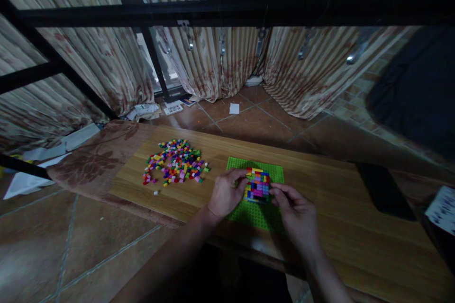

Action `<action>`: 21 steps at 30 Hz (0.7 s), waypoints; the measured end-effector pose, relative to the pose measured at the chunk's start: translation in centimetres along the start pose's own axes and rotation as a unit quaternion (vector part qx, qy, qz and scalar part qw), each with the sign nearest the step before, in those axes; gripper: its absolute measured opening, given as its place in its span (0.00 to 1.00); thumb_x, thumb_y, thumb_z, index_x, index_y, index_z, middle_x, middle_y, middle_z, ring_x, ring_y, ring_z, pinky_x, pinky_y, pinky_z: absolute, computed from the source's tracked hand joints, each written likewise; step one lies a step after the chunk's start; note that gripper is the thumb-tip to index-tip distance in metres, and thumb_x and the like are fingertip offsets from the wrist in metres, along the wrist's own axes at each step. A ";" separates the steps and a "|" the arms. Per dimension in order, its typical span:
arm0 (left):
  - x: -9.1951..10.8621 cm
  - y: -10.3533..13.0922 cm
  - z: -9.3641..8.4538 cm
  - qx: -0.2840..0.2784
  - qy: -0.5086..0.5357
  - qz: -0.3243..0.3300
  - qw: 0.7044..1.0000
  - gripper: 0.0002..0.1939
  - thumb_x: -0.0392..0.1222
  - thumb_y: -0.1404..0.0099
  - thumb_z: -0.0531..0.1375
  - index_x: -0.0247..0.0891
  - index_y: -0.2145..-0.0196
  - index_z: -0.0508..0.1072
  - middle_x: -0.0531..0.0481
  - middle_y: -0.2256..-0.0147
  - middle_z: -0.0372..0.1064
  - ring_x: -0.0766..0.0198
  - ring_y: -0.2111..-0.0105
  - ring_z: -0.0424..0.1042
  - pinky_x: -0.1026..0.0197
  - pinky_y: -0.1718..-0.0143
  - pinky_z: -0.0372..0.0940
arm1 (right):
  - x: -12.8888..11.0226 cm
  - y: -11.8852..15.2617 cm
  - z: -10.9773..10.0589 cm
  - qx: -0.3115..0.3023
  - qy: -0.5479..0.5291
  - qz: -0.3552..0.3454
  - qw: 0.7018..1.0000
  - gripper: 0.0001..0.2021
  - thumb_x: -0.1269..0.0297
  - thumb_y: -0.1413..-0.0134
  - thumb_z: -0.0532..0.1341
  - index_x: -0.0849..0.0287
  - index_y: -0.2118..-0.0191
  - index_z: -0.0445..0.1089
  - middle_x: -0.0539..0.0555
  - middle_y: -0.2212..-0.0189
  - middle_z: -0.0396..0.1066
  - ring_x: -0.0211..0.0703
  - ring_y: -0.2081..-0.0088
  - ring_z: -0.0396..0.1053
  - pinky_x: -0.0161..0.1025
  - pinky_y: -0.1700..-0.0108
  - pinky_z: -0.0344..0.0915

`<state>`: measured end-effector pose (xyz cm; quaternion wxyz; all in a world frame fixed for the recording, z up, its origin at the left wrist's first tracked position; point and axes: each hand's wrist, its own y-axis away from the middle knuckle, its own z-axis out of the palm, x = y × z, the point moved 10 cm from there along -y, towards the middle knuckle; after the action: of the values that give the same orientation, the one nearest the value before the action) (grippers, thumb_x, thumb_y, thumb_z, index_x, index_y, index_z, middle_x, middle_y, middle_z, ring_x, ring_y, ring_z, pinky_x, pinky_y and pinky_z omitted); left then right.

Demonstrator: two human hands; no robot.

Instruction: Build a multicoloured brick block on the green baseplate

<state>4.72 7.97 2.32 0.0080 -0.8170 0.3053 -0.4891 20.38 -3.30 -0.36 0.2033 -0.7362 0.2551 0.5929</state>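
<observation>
A rectangular build of multicoloured toy bricks [258, 185] sits over the green studded baseplate [249, 220] near the middle of the wooden board. My left hand [227, 192] is closed at the build's left side, with thumb and index finger at its edge. On the opposite side my right hand [298, 210] pinches the right edge, its fingers curled. I cannot tell whether the build is fixed to the baseplate or lifted slightly. A scattered pile of small loose bricks [177, 163] lies to the left, with a white brick [156, 192] apart from it.
The wooden tabletop [341, 203] rests on a patterned cloth [95, 156]. A flat black object [386, 191] lies at the right. A black rail with metal hooks [227, 12] crosses in front of striped curtains [220, 61]. Papers [145, 111] lie on the tiled floor.
</observation>
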 end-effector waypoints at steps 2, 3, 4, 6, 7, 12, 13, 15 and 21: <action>-0.4 0.1 0.0 0.000 0.012 -0.016 1.000 0.09 0.37 0.36 0.59 0.40 0.59 0.76 0.48 0.61 0.76 0.62 0.61 0.75 0.60 0.56 0.69 | -0.1 -0.2 -0.2 0.010 0.004 -0.010 1.000 0.16 0.52 0.47 0.61 0.58 0.59 0.75 0.56 0.64 0.77 0.44 0.67 0.72 0.41 0.64 0.68; -0.6 0.1 0.1 0.002 0.021 -0.026 0.999 0.09 0.38 0.36 0.59 0.40 0.59 0.76 0.48 0.61 0.76 0.62 0.61 0.75 0.60 0.56 0.69 | -0.3 -0.4 -0.3 0.018 0.010 -0.020 1.000 0.16 0.51 0.47 0.61 0.58 0.59 0.75 0.57 0.64 0.77 0.45 0.66 0.72 0.41 0.63 0.68; -0.8 0.2 0.1 0.004 0.031 -0.036 0.999 0.09 0.39 0.36 0.59 0.39 0.59 0.76 0.48 0.61 0.76 0.62 0.62 0.75 0.60 0.57 0.69 | -0.4 -0.6 -0.4 0.027 0.021 -0.031 0.999 0.17 0.51 0.47 0.60 0.58 0.59 0.75 0.57 0.63 0.76 0.45 0.65 0.72 0.42 0.62 0.68; -1.5 0.3 0.1 0.015 0.054 -0.060 0.997 0.09 0.40 0.37 0.59 0.38 0.59 0.76 0.47 0.61 0.77 0.63 0.63 0.75 0.61 0.59 0.69 | -0.8 -1.1 -0.5 0.044 0.054 -0.050 0.996 0.18 0.50 0.47 0.60 0.58 0.58 0.74 0.58 0.62 0.75 0.46 0.64 0.72 0.44 0.60 0.68; -1.8 0.3 0.2 0.022 0.066 -0.071 0.995 0.10 0.40 0.37 0.59 0.38 0.59 0.76 0.47 0.62 0.77 0.63 0.64 0.75 0.61 0.59 0.69 | -1.0 -1.4 -0.4 0.050 0.075 -0.059 0.994 0.19 0.50 0.47 0.60 0.58 0.57 0.74 0.58 0.61 0.75 0.47 0.63 0.71 0.44 0.59 0.67; -3.1 0.2 0.8 0.029 0.142 -0.121 0.982 0.11 0.43 0.38 0.60 0.35 0.60 0.76 0.48 0.66 0.76 0.64 0.69 0.74 0.64 0.66 0.68 | -2.6 -2.6 1.7 0.039 0.167 -0.105 0.979 0.25 0.50 0.49 0.61 0.59 0.49 0.69 0.61 0.52 0.68 0.52 0.51 0.66 0.51 0.49 0.62; -3.3 0.2 1.0 0.027 0.154 -0.127 0.980 0.12 0.43 0.38 0.60 0.35 0.60 0.76 0.48 0.67 0.76 0.65 0.70 0.73 0.64 0.67 0.67 | -2.8 -2.8 2.1 0.036 0.175 -0.108 0.978 0.25 0.50 0.50 0.61 0.59 0.48 0.69 0.62 0.51 0.67 0.53 0.49 0.64 0.52 0.47 0.61; -3.4 0.1 1.2 0.024 0.170 -0.136 0.976 0.12 0.44 0.39 0.60 0.34 0.61 0.76 0.48 0.68 0.75 0.65 0.71 0.72 0.65 0.68 0.67 | -2.9 -3.1 2.7 0.035 0.183 -0.107 0.977 0.26 0.49 0.50 0.61 0.60 0.48 0.68 0.62 0.51 0.67 0.54 0.48 0.63 0.53 0.45 0.58; -4.4 0.1 1.5 0.041 0.221 -0.172 0.959 0.10 0.42 0.42 0.62 0.34 0.64 0.77 0.49 0.70 0.75 0.66 0.71 0.71 0.65 0.69 0.66 | -2.0 -3.4 4.0 0.026 0.172 -0.092 0.980 0.25 0.50 0.52 0.61 0.59 0.51 0.70 0.60 0.54 0.68 0.52 0.51 0.66 0.50 0.47 0.61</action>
<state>4.38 9.65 -1.97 -0.1105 -0.7279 0.1344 -0.6632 19.05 2.09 0.74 0.2292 -0.8420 0.2324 0.4295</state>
